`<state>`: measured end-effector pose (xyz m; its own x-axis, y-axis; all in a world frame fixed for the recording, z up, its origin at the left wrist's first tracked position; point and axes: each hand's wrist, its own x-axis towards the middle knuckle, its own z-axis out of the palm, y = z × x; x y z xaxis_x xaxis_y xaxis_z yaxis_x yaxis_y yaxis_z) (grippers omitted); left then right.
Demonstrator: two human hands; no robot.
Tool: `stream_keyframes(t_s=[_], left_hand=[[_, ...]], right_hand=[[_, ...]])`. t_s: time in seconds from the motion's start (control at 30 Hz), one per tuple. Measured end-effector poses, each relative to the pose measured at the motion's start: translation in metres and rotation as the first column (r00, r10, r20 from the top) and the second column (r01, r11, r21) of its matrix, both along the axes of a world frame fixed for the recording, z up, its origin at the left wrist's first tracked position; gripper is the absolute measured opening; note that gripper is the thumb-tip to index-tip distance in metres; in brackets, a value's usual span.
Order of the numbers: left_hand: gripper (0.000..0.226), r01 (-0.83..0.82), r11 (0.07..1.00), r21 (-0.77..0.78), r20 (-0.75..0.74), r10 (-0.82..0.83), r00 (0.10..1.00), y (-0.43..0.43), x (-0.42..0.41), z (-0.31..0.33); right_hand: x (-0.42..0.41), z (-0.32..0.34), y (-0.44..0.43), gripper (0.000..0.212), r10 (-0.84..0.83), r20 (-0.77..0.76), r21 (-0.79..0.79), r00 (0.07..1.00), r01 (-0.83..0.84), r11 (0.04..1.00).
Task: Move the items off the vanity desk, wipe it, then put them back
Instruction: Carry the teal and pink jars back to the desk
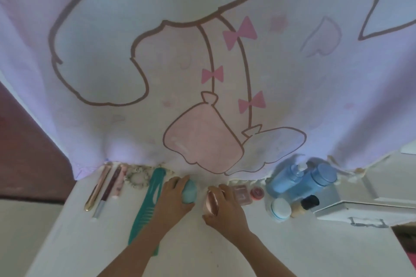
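On the white vanity desk (292, 249), my left hand (173, 200) is closed around a teal egg-shaped sponge (188, 191). My right hand (225, 207) grips a rose-gold rounded case (212, 203). Both rest on the desk near the back edge. A teal comb (147, 209) lies just left of my left hand. Further left lie a gold pen-like tube (97, 189), a purple pencil (108, 193), a pink tube (118, 183) and a pale scrunchie (136, 178). To the right sit a pink palette (242, 194), a small red jar (257, 193), two blue bottles (301, 180), a white jar (281, 209) and a black-capped foundation bottle (305, 206).
A lilac cloth with a cartoon print (202, 74) hangs behind the desk, its hem touching the back row of items. A white drawer unit (360, 209) stands at the right. Dark red wall shows at the left.
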<state>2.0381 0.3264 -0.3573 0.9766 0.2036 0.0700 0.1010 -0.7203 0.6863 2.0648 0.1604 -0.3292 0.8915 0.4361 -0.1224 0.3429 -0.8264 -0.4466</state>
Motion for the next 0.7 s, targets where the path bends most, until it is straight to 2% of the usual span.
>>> stream_keyframes(t_s=[0.1, 0.27, 0.37, 0.57, 0.63, 0.7], left_hand=[[0.095, 0.014, 1.0, -0.007, 0.04, -0.014, 0.999, 0.003, 0.015, -0.003], [0.088, -0.002, 1.0, 0.009, 0.062, 0.001, 0.998, 0.009, 0.03, -0.009], [0.086, 0.001, 1.0, 0.028, 0.063, -0.003, 0.998, 0.01, 0.031, -0.013], [0.083, 0.019, 0.998, 0.061, 0.025, -0.021, 0.999, 0.013, 0.031, -0.017], [0.081, 0.012, 0.999, 0.035, 0.016, -0.012, 1.0, 0.013, 0.029, -0.017], [0.081, -0.01, 1.0, 0.018, 0.006, 0.01, 1.0, 0.014, 0.025, -0.017]], right_hand=[[0.02, -0.016, 0.009, 0.072, 0.051, 0.1, 0.051, 0.994, -0.057, 0.997], [0.041, -0.027, 0.015, 0.082, 0.067, 0.14, 0.032, 0.988, -0.072, 0.997], [0.046, -0.034, 0.017, 0.083, 0.057, 0.146, -0.023, 0.988, -0.054, 0.998], [0.05, -0.039, 0.018, 0.08, 0.019, 0.056, -0.015, 0.998, -0.019, 1.0], [0.05, -0.035, 0.019, 0.076, 0.045, 0.084, -0.013, 0.995, -0.044, 0.999], [0.051, -0.031, 0.018, 0.075, 0.072, 0.05, -0.087, 0.996, -0.068, 0.994]])
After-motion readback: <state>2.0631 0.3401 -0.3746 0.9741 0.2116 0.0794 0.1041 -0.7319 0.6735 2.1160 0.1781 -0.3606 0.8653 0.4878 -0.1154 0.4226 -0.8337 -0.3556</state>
